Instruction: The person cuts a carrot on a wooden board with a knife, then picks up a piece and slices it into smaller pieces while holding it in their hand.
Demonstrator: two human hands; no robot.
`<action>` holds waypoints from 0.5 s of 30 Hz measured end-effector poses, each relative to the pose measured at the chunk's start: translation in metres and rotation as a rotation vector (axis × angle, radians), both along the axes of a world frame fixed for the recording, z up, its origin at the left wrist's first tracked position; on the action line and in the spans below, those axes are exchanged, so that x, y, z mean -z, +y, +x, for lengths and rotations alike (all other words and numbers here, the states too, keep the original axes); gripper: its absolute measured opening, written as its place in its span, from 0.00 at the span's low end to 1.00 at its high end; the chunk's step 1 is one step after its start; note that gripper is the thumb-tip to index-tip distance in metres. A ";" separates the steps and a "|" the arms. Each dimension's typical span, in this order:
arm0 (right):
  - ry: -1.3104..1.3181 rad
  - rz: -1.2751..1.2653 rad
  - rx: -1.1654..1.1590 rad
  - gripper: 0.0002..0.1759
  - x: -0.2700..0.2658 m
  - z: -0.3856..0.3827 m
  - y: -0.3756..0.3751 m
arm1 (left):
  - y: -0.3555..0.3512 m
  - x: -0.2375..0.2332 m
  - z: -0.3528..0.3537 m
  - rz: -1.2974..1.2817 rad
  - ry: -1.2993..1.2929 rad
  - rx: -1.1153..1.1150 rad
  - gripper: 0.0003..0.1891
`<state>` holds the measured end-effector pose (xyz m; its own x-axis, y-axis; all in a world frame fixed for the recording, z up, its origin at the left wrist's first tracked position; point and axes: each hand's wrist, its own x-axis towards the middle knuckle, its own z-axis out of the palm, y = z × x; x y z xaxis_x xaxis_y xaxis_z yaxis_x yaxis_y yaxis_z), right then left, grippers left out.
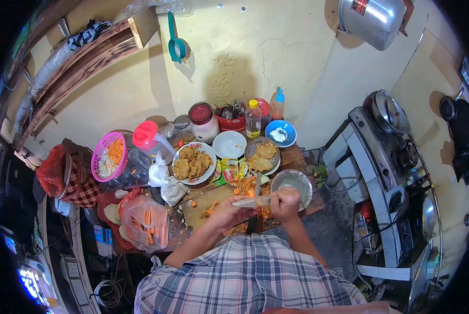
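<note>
My right hand (pixel 285 201) is closed around the handle of a knife, its pale blade (pixel 251 202) pointing left over the cutting board (pixel 196 194). Close under the blade, my left hand (pixel 228 213) has its fingers curled around what looks like a carrot (pixel 251 193), mostly hidden by the hand and blade. Cut carrot pieces (pixel 242 186) lie on the board just beyond the hands. Right of my right hand stands a metal bowl (pixel 308 189).
Behind the board are a plate of fritters (pixel 192 163), a white bowl (pixel 229 144) and a strainer with fritters (pixel 262 155). At left are a bag of carrots (pixel 145 222) and a pink basket of shredded vegetables (pixel 109 157). A gas stove (pixel 383 144) stands at right.
</note>
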<state>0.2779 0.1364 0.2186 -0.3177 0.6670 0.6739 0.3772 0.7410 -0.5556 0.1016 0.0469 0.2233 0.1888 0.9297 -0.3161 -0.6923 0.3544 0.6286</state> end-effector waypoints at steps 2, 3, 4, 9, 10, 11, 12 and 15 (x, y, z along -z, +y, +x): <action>-0.003 0.002 -0.014 0.14 0.001 -0.002 0.000 | -0.001 0.003 0.001 -0.012 0.021 0.006 0.12; -0.006 0.002 -0.026 0.14 0.001 -0.003 0.000 | -0.001 0.008 0.002 0.001 -0.014 0.014 0.12; -0.006 0.000 -0.025 0.14 0.000 -0.004 -0.001 | -0.001 0.011 0.003 0.014 -0.048 0.023 0.12; 0.062 -0.087 -0.047 0.15 0.006 -0.001 0.003 | -0.001 0.013 -0.002 0.050 -0.039 0.024 0.13; 0.061 -0.086 -0.048 0.15 0.008 -0.002 0.003 | -0.001 0.014 -0.004 0.102 -0.086 0.041 0.13; 0.052 -0.072 -0.040 0.15 0.008 -0.004 0.001 | -0.001 0.015 -0.002 0.101 -0.087 0.040 0.13; 0.044 -0.059 -0.031 0.15 0.009 -0.005 0.000 | 0.000 0.014 0.000 0.071 -0.062 0.036 0.14; 0.090 -0.006 -0.021 0.15 0.008 -0.009 -0.001 | -0.001 0.005 0.006 0.005 -0.035 0.011 0.14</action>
